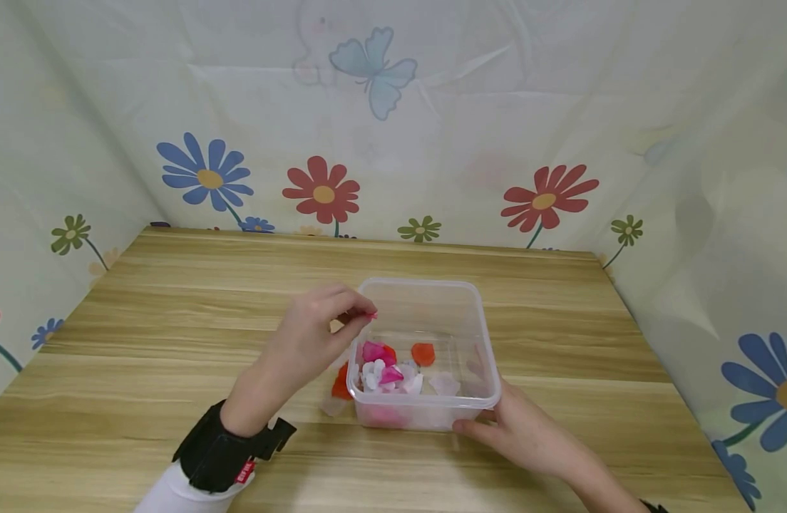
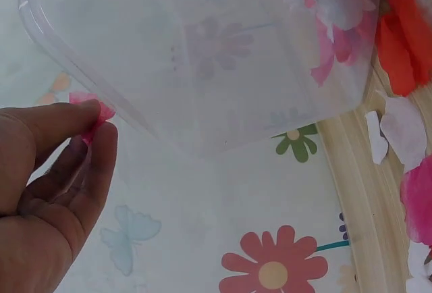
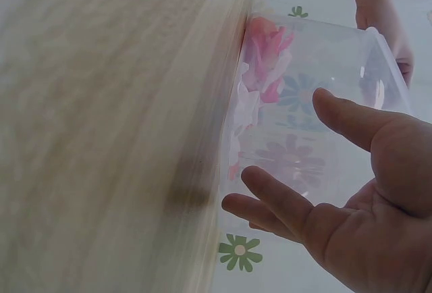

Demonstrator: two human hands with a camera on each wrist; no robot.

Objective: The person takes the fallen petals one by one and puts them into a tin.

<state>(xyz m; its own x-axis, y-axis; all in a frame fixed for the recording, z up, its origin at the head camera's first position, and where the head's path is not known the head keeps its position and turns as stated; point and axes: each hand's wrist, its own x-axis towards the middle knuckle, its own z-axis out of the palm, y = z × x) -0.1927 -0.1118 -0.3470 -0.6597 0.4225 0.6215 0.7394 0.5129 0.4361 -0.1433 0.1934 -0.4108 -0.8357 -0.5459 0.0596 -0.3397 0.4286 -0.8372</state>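
Observation:
A clear plastic box (image 1: 425,401) without a lid stands on the table. Above its left rim, my left hand (image 1: 310,335) pinches a small pink petal (image 2: 104,111) between thumb and fingertips. Magenta, red, white and pale pink petals lie in the box, mostly heaped at its left, with an orange petal (image 1: 423,354) apart from them. My right hand (image 1: 528,436) is at the box's front right corner, its thumb by the front wall. In the right wrist view, its fingers (image 3: 280,198) are extended beside the box; contact is hard to tell.
Just left of the box, orange-red petals (image 2: 403,43) and a whitish petal (image 2: 403,127) lie on the wooden table (image 1: 175,320). A magenta petal (image 2: 418,198) is there too. A flower-printed cloth (image 1: 419,128) hangs behind the table and along both sides.

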